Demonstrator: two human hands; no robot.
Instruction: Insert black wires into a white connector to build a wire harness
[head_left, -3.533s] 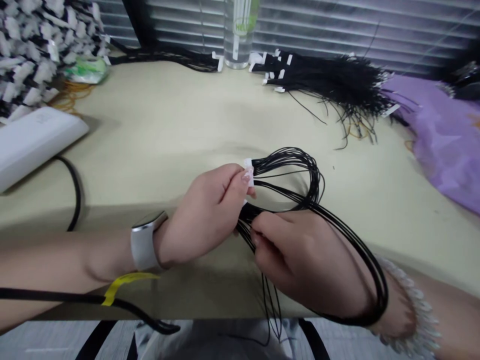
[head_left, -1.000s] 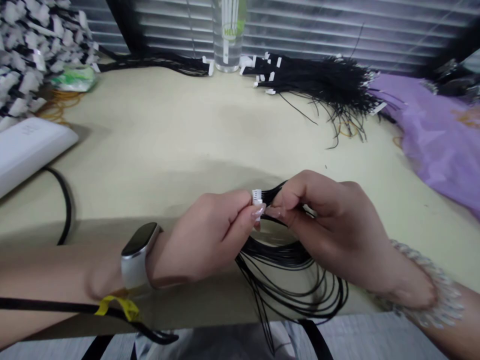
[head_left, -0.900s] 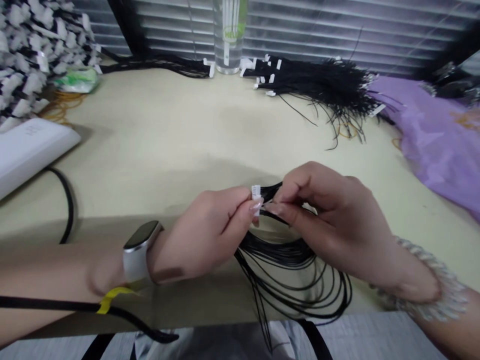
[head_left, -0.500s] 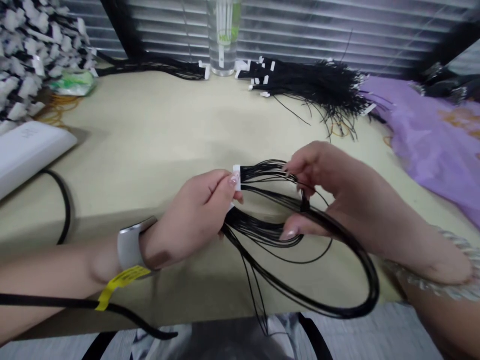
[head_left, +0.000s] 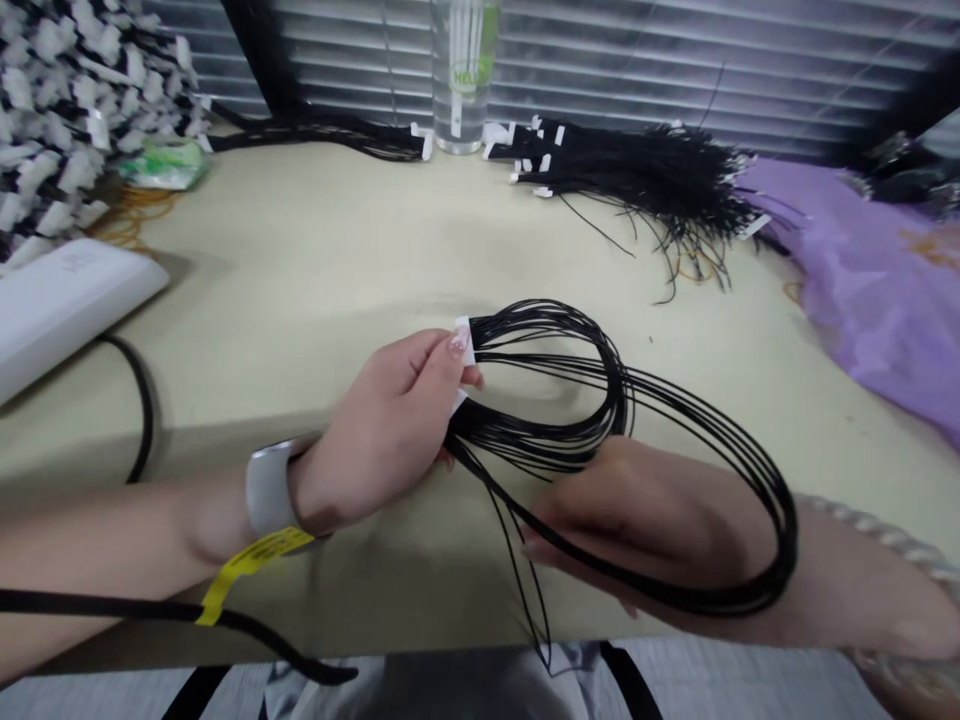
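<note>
Black wires point(head_left: 540, 430) loop above the table's point(head_left: 322, 250) near side, their white connector point(head_left: 468, 350) pinched by the left hand point(head_left: 379, 425); the right hand point(head_left: 645, 510), now lower, curls beneath them, grip unclear. Bottle point(head_left: 459, 120) reads "HEL".

A cream, smooth-topped table point(head_left: 322, 260) is positioned before grey horizontal-slat window blinds point(head_left: 637, 60); a grey floor point(head_left: 97, 695) is partly exposed below.

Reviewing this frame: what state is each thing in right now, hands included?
Left hand: closed, thumb on the connector.
Right hand: behind part of the wires, blurred; grip unclear.
Connector: held by the left hand.
Wires: looped, some strands hanging down.
Bottle: upright.
Purple bag: lying rumpled.
Blinds: lowered.
Yellow tag: attached to the cable.
</note>
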